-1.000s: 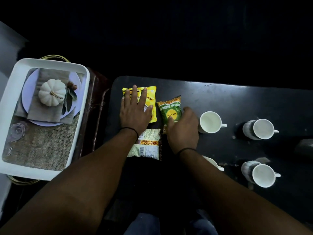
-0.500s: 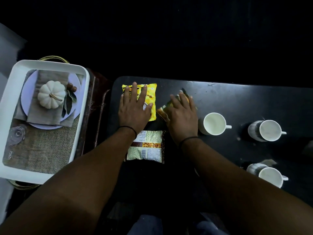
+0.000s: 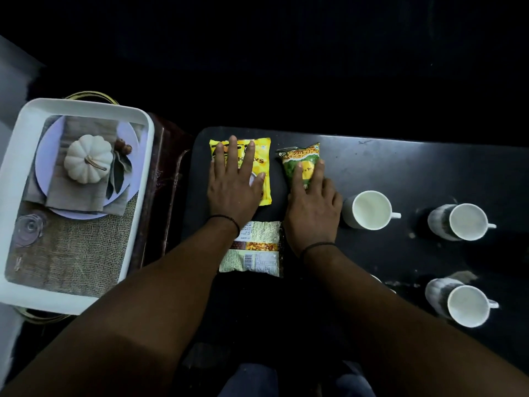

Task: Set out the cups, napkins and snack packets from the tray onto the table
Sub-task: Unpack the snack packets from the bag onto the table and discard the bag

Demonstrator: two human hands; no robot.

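Three snack packets lie on the black table (image 3: 400,167). My left hand (image 3: 233,184) rests flat, fingers spread, on the yellow packet (image 3: 262,156). My right hand (image 3: 313,204) lies flat on the lower part of the green packet (image 3: 300,156), which sits face up to the right of the yellow one. A pale packet (image 3: 254,250) lies nearer me, between my wrists. Three white cups (image 3: 369,209) (image 3: 463,222) (image 3: 463,305) stand upright on the right. The rim of another cup (image 3: 379,280) peeks out beside my right forearm.
A white tray (image 3: 17,156) stands to the left of the table. It holds a plate (image 3: 43,156) with a folded grey napkin (image 3: 74,196), a small white pumpkin (image 3: 87,159), a burlap mat (image 3: 77,253) and a clear glass (image 3: 28,230).
My right hand has moved the green packet up and laid it flat beside the yellow one, its fingers now spread on it. My left hand has stayed on the yellow packet.
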